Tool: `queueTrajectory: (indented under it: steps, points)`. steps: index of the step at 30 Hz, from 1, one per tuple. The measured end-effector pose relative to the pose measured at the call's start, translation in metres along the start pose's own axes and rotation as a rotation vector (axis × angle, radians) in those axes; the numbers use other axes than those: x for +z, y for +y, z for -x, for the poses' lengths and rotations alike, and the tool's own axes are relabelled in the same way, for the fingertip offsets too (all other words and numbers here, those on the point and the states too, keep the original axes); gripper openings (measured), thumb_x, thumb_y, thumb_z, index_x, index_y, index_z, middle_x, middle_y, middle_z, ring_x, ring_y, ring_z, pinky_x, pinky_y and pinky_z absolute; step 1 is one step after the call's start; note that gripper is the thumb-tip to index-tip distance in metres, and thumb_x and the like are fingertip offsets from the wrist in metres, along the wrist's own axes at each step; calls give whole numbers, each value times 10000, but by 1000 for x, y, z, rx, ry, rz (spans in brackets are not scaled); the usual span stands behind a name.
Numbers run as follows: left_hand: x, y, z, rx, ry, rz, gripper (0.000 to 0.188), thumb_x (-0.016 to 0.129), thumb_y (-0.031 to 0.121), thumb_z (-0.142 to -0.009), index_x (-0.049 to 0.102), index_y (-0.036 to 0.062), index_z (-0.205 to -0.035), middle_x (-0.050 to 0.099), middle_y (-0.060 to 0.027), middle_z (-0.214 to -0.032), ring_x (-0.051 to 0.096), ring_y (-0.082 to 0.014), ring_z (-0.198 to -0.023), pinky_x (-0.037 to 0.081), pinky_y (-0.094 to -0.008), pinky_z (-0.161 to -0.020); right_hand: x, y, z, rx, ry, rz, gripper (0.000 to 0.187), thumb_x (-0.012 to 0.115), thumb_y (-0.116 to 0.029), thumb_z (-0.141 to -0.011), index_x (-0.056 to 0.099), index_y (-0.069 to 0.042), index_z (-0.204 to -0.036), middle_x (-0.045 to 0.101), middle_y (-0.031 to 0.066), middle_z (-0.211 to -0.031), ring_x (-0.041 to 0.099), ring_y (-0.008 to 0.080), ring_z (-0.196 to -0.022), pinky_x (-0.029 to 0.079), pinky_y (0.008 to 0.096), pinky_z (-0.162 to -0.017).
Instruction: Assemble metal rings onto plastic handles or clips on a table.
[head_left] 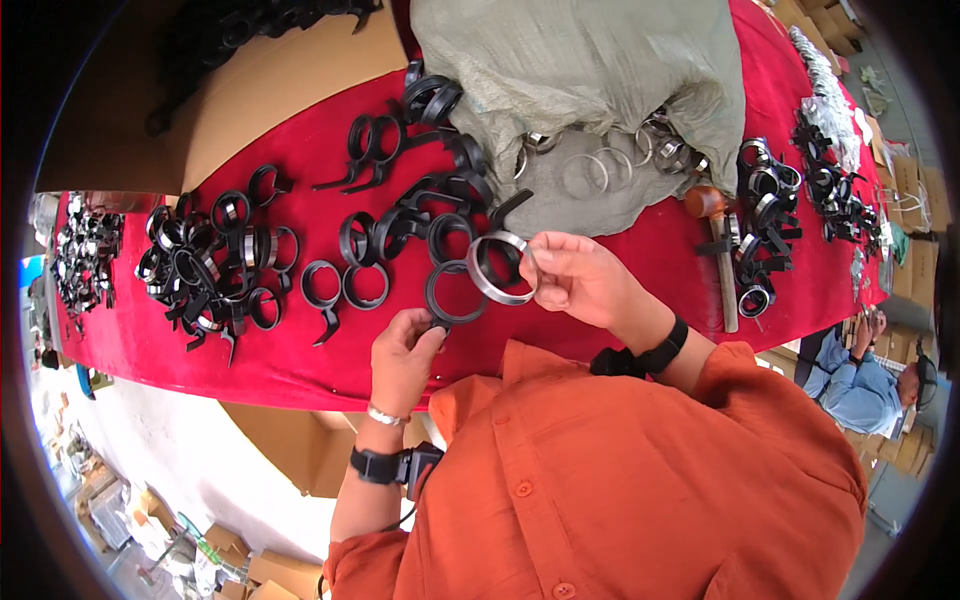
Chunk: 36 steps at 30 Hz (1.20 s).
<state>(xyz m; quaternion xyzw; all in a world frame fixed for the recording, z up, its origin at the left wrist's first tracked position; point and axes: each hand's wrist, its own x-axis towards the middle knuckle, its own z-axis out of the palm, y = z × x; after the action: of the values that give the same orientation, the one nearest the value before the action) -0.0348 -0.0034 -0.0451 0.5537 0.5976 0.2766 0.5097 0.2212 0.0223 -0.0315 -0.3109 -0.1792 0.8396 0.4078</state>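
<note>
My left hand (402, 362) is closed on the handle end of a black ring with a handle (432, 299), held up over the red cloth. Between the thumb and fingers of my right hand (578, 277) is a shiny silver metal ring (483, 284). The silver ring is tilted and sits just right of the black ring, overlapping it in view; whether they touch I cannot tell. Behind them lie several more black handled rings (450, 236) on the cloth. Two black rings (321, 286) rest to the left of my hands.
A pile of black rings with silver inserts (200, 262) covers the left of the red cloth (330, 375). A grey-green sack (580, 80) spills silver rings at the back. A mallet (724, 265) lies right, beside more assembled rings (768, 220). Another person (858, 385) sits far right.
</note>
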Motion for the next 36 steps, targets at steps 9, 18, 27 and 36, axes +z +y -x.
queueTrajectory:
  steps: [9, 18, 27, 36]
  points:
    - [-15, 35, 11, -277, -259, 1023, 243, 586, 101, -799, 544, 36, -1029, 579, -66, -858, 528, -147, -726, 406, -244, -594, 5, -14, -10, -41, -259, -407, 92, 482, -117, -907, 531, -43, -933, 542, 55, -808, 393, 77, -524, 355, 200, -484]
    - [6, 39, 6, -70, -51, 468, 234, 590, -23, -782, 515, 24, -999, 618, -55, -886, 580, -105, -825, 467, -243, -721, 47, -33, 5, -281, -23, 667, 83, 556, -57, -860, 618, -15, -895, 560, 21, -791, 527, 79, -620, 422, 207, -552]
    - [13, 52, 4, -34, -110, 358, 185, 595, -19, -781, 474, 9, -917, 595, -33, -769, 564, -71, -646, 456, -207, -567, 60, 7, -16, -867, -53, 1448, 106, 632, -41, -732, 609, -81, -828, 511, 40, -717, 555, 214, -565, 444, 314, -471]
    - [13, 48, 4, 109, -86, 440, 134, 584, 95, -849, 483, 16, -891, 545, -2, -717, 511, -54, -596, 442, -199, -507, 66, 6, -16, -726, -44, 1380, 125, 615, -26, -756, 561, -63, -862, 497, 72, -738, 543, 256, -600, 441, 338, -501]
